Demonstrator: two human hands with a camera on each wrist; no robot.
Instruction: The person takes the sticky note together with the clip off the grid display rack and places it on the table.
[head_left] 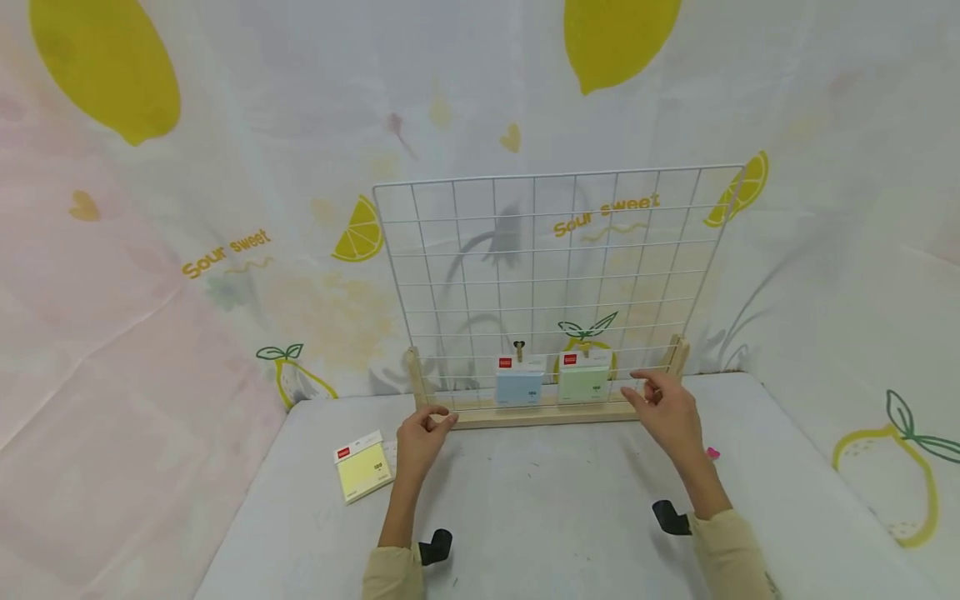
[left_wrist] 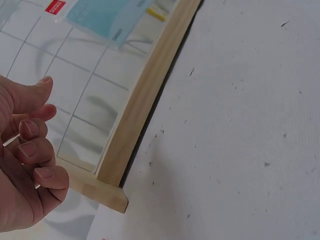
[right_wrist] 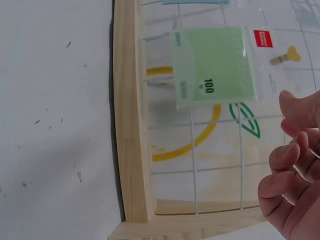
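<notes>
A white wire grid panel (head_left: 513,275) stands upright in a wooden base (head_left: 551,414). Small clips fix two packs of sticky notes to its lower part: a blue pack (head_left: 519,387) and a green pack (right_wrist: 214,67). The clip on the green pack (right_wrist: 286,55) has a yellow heart-like end. Just in front of the base's left end is my left hand (head_left: 422,437), its fingers loosely curled with nothing in them. My right hand (head_left: 666,412) hovers to the right of the green pack, fingers loosely bent and holding nothing. A yellow pack of sticky notes (head_left: 363,468) lies left of my left hand.
A small pink heart-shaped piece (head_left: 712,453) lies on the white table (head_left: 547,517) beside my right wrist. Part of a pale item (head_left: 390,452) shows behind the yellow pack. A lemon-print cloth (head_left: 300,125) hangs behind and at the sides.
</notes>
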